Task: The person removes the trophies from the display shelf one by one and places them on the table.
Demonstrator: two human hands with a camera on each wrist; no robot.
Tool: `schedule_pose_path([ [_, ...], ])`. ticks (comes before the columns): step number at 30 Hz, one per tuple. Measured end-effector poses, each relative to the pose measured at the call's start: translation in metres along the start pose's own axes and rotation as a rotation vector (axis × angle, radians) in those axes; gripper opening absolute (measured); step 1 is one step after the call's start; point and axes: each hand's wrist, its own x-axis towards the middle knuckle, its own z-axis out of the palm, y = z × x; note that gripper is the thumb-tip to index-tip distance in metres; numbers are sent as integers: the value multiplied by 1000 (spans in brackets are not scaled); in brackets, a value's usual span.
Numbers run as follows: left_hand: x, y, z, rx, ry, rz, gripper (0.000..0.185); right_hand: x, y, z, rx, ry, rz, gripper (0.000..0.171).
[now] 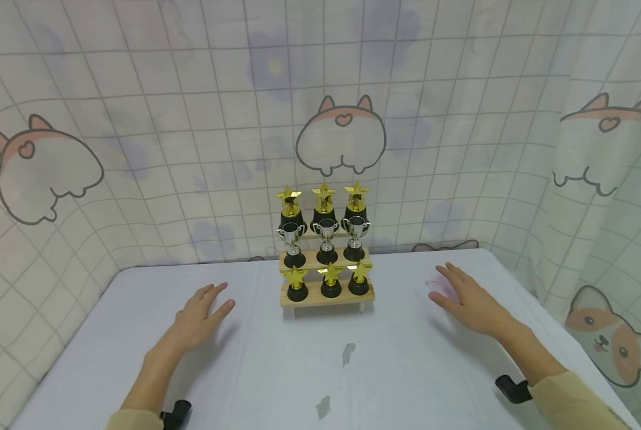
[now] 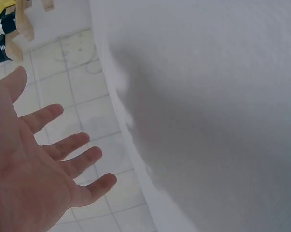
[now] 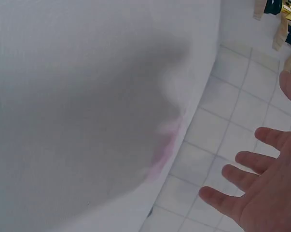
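A small wooden stepped stand (image 1: pixel 327 295) sits at the middle back of the white table (image 1: pixel 320 364). Its three tiers each carry three little trophies: gold stars (image 1: pixel 324 197) on top, silver cups (image 1: pixel 327 234) in the middle, gold stars (image 1: pixel 330 276) on black bases below. My left hand (image 1: pixel 202 313) hovers palm down left of the stand, fingers straight and spread, holding nothing. My right hand (image 1: pixel 468 301) hovers the same way to the right. In the left wrist view the open left hand (image 2: pixel 36 164) shows; in the right wrist view the open right hand (image 3: pixel 266 193) shows.
A checked cloth with cartoon animal prints (image 1: pixel 342 134) hangs behind and around the table. Grey marks (image 1: pixel 348 353) and a faint pink stain (image 1: pixel 437 284) spot the tablecloth. Black wrist mounts (image 1: pixel 512 389) sit on both forearms.
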Motion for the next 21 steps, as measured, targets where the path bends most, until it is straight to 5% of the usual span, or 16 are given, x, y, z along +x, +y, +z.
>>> schedule_pose_path([
  [6, 1, 5, 3, -167, 21, 30, 66, 3, -8, 8, 77, 97, -56, 62],
  [11, 0, 11, 5, -292, -5, -12, 64, 3, -20, 13, 150, 178, -76, 47],
  [21, 1, 24, 11, -517, -4, -79, 50, 8, -38, 24, 285, 189, -39, 38],
])
